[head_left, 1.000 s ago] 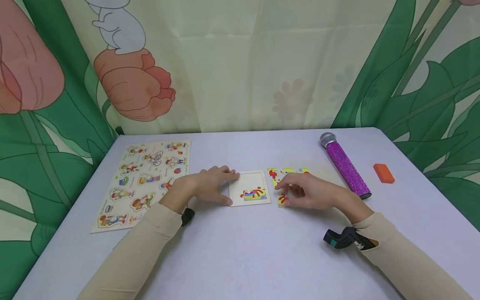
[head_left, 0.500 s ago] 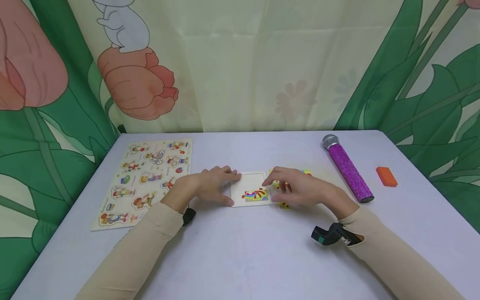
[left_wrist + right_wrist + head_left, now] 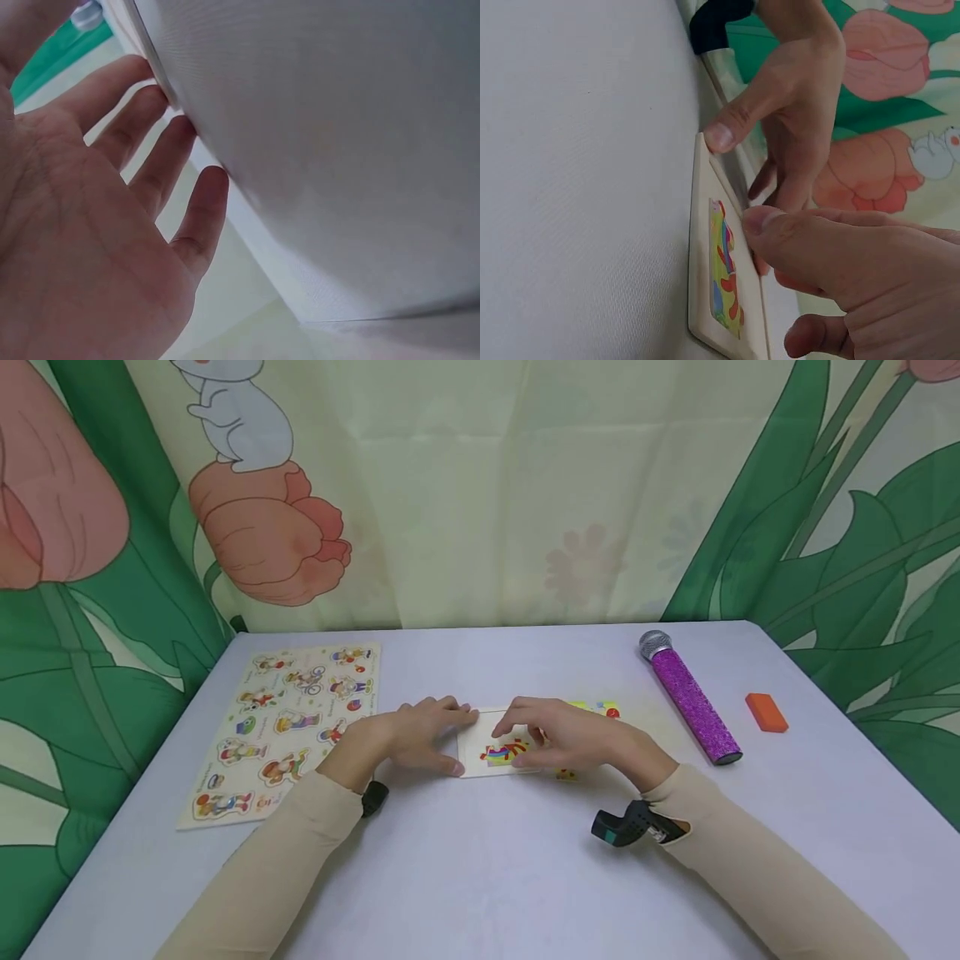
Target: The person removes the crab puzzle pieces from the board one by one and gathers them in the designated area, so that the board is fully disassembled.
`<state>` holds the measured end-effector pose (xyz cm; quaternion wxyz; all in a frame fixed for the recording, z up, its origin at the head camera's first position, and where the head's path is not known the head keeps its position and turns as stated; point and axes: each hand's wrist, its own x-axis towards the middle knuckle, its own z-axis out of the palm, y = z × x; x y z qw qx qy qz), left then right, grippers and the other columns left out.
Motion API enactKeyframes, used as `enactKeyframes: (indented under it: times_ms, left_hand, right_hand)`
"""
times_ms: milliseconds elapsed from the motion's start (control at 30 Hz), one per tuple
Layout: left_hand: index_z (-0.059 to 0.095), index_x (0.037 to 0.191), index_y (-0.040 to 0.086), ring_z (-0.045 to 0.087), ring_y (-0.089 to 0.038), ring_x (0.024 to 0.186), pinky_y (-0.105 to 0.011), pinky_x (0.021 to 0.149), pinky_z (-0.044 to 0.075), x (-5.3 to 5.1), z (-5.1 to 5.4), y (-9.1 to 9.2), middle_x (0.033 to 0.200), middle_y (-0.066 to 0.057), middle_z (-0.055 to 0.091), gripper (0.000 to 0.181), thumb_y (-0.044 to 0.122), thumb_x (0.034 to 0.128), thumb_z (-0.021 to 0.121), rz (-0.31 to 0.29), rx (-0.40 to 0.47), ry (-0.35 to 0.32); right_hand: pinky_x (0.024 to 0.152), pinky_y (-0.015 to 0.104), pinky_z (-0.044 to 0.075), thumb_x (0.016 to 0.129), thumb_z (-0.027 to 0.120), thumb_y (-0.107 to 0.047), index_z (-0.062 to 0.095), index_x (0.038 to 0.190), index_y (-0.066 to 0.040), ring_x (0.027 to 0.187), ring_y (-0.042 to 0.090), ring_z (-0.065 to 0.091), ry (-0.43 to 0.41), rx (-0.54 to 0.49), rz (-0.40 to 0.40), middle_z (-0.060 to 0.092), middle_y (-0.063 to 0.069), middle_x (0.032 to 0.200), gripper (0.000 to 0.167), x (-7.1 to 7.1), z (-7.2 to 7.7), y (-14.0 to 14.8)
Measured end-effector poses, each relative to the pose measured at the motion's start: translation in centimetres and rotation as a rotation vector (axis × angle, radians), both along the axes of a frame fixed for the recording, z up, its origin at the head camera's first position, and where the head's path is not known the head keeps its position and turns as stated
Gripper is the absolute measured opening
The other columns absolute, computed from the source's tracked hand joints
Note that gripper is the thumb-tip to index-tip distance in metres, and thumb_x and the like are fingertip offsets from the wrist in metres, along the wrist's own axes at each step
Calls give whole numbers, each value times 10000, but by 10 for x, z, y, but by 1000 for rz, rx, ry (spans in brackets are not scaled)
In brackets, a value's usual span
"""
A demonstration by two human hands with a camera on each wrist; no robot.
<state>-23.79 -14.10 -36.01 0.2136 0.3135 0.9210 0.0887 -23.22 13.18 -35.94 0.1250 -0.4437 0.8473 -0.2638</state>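
My left hand (image 3: 420, 737) rests at the left side of a small white puzzle tray (image 3: 480, 724), thumb at its near corner. Two colourful joined-looking puzzle pieces (image 3: 501, 752) lie in the tray's near right part; the right wrist view shows this printed patch (image 3: 726, 274) up close. My right hand (image 3: 573, 735) is over the tray's right side, fingers bent, index and thumb tips by the pieces. In the right wrist view my thumb (image 3: 780, 229) hides the index tip, so whether a piece is between them cannot be seen. More yellow and red loose pieces (image 3: 602, 707) lie partly behind the right hand.
A board of printed figures (image 3: 288, 727) lies at the left of the white table (image 3: 465, 877). To the right are a purple glittery microphone (image 3: 690, 697) and an orange block (image 3: 767, 712). A printed curtain (image 3: 465, 518) hangs behind the table.
My right hand has moved left from the loose pieces to above the tray. My left hand stays at the tray's left edge.
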Motion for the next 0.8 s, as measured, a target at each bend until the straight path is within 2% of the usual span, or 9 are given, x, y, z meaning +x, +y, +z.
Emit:
enactKeyframes:
  times_ms: [200,533,800]
  left_hand:
    - [316,1631,219,355,-318,1460,-634,1126,348,-2,0,1,1641,-98,330,869,502,924,734,2,-12,-8]
    - [326,1628,227,341,-316,1473,-628,1134,337,-1,1,2,1647,-90,322,858,493,924,738,0,-2,-17]
    - [317,1631,226,337,-316,1477,-636,1131,341,-2,0,1,1647,-90,317,863,499,926,734,-3,-11,-11]
  right_hand:
    - [644,246,423,930,775,-221,679,1279,-167,651,138,480,-3,30,0,629,19,1130,366,-3,-4,-7]
    - [712,262,450,921,795,-253,677,1289,-188,697,104,504,-44,68,4,635,-23,1151,392,-4,-13,-12]
    - [716,246,460,902,815,-238,686,1295,-185,712,90,510,-38,81,16,625,-34,1115,418,-5,-16,-16]
